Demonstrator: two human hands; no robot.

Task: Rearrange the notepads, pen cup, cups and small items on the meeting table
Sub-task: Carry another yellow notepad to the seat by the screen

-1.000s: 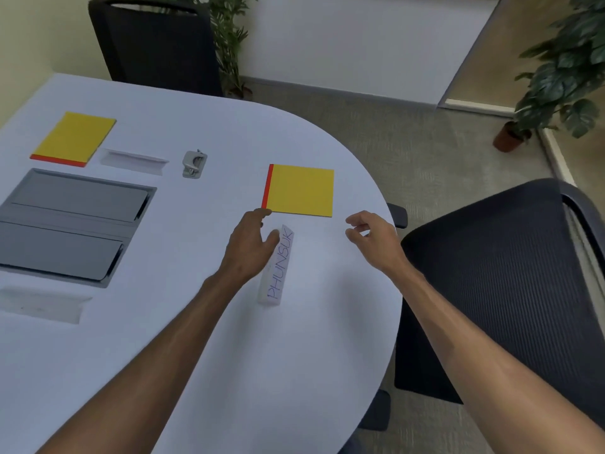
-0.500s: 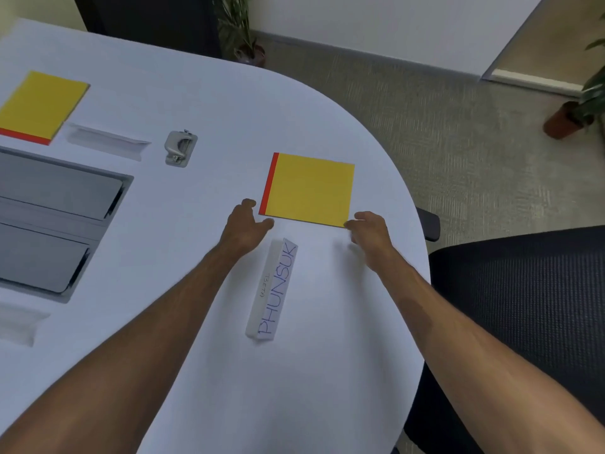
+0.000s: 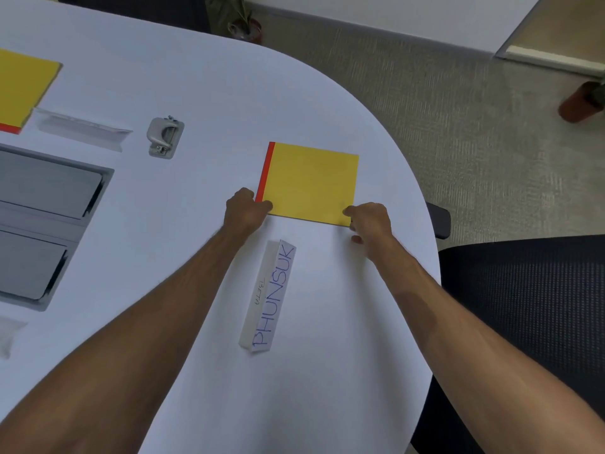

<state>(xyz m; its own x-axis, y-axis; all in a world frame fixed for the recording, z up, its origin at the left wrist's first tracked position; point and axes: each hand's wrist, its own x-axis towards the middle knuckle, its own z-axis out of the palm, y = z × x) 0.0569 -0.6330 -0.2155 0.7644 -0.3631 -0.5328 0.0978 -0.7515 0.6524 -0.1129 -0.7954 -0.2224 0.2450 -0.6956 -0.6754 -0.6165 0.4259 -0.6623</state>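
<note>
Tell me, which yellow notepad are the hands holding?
The notepad by the name card: the left hand and right hand grip its near corners. The other notepad lies far left, untouched.

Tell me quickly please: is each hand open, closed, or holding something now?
Left hand: closed, pinching the near left corner of the yellow notepad.
Right hand: closed, pinching its near right corner.
</note>
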